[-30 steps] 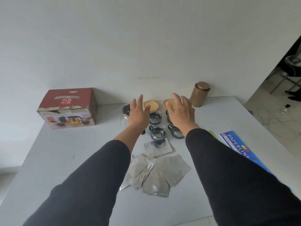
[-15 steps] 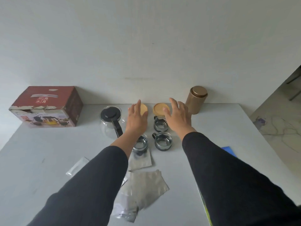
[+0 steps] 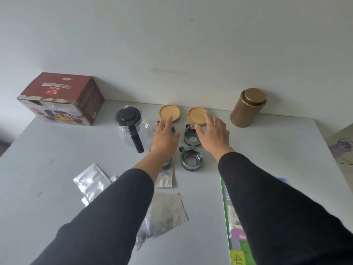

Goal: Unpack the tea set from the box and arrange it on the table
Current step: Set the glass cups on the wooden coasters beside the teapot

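Observation:
A glass teapot [image 3: 130,127] with a black lid and handle stands on the grey table [image 3: 267,150]. Right of it are several small glass cups; two show fully [image 3: 191,137] [image 3: 192,159], the left ones lie partly under my left hand. Two round wooden coasters [image 3: 169,112] [image 3: 196,115] sit behind the cups. My left hand [image 3: 166,139] hovers flat over the left cups, fingers straight. My right hand [image 3: 214,133] hovers flat beside the right cups, fingertips near the right coaster. Neither holds anything. The red tea set box [image 3: 63,98] stands at the back left.
A gold tin canister [image 3: 247,108] stands at the back right by the wall. Several silver foil sachets [image 3: 91,180] [image 3: 166,211] lie near the front. A green and white paper ream [image 3: 235,226] lies under my right forearm. The table's right edge drops to the floor.
The view has shifted, so the box and teapot sit further right in frame. Both hands stay flat over the cups, having drawn back slightly from the coasters.

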`<action>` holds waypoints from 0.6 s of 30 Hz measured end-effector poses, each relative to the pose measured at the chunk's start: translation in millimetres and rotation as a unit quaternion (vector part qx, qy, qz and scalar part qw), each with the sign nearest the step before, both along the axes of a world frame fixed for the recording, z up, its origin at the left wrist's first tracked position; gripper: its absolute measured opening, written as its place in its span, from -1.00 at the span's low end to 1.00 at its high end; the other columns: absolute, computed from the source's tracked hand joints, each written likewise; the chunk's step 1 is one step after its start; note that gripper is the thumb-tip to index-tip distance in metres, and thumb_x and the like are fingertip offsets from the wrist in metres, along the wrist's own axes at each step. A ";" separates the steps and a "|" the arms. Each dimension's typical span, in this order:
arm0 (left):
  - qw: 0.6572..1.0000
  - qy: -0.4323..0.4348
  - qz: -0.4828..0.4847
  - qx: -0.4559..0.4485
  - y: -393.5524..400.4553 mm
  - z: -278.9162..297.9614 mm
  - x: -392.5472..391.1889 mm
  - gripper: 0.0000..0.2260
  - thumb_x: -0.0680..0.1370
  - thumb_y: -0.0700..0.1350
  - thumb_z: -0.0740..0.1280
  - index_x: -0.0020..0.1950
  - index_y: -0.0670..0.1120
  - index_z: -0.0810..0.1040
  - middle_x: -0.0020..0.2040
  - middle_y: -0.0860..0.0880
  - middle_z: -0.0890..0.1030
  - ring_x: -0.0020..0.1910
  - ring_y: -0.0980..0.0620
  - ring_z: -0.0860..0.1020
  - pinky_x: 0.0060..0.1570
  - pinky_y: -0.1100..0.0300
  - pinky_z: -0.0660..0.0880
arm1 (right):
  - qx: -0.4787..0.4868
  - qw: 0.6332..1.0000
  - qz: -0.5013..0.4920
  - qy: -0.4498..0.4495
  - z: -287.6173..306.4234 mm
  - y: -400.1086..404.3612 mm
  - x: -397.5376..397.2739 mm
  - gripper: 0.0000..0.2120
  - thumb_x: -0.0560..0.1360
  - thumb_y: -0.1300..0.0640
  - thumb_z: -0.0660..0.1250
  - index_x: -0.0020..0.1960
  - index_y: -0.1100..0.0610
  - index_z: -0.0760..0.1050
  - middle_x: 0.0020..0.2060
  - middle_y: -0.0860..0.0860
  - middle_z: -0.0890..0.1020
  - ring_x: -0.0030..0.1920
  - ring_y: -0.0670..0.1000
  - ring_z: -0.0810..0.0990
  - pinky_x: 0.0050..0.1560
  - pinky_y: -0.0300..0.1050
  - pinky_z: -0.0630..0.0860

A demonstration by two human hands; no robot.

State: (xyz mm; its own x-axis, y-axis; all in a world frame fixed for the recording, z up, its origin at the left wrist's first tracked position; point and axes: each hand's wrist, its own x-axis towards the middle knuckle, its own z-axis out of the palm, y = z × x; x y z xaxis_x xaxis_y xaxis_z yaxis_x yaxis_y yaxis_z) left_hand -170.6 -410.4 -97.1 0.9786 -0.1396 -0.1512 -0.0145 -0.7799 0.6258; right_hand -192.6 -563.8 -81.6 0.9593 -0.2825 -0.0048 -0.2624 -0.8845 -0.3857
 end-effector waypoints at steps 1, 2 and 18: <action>1.000 0.001 -0.001 0.003 1.0 -1.1 0.4 -0.44 0.63 -0.01 0.15 0.56 0.03 -0.04 0.57 -0.09 -0.01 0.55 -0.10 -0.12 0.49 -0.01 0.01 | 0.002 1.000 0.001 0.001 -1.0 1.6 0.6 -0.48 0.58 -0.13 0.10 0.48 0.03 0.13 0.35 0.17 0.34 0.39 0.19 0.24 0.27 0.15 0.30; 1.000 0.002 -0.004 0.005 2.3 -2.2 0.6 -0.44 0.63 -0.01 0.15 0.56 0.03 -0.03 0.57 -0.09 -0.02 0.55 -0.10 -0.13 0.49 -0.02 0.01 | 0.004 1.000 0.002 0.001 -1.9 2.9 0.5 -0.48 0.58 -0.13 0.11 0.48 0.03 0.13 0.36 0.16 0.33 0.40 0.19 0.23 0.28 0.16 0.29; 0.994 -0.024 -0.089 0.062 -59.2 8.0 29.6 -0.36 0.60 0.04 0.22 0.56 0.04 -0.08 0.57 -0.09 -0.06 0.55 -0.10 -0.15 0.50 -0.07 0.01 | -0.019 0.999 -0.027 -0.043 3.3 -59.7 17.0 -0.45 0.54 -0.12 0.18 0.46 0.04 0.17 0.37 0.16 0.33 0.38 0.20 0.27 0.30 0.16 0.31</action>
State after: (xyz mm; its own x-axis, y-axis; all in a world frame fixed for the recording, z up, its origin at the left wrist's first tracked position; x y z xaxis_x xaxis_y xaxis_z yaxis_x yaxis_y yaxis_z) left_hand -141.0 -469.6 -89.1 0.9466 -0.2946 -0.1312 -0.1873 -0.8335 0.5198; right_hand -175.6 -623.5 -78.3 0.9388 -0.3328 0.0890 -0.2779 -0.8843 -0.3752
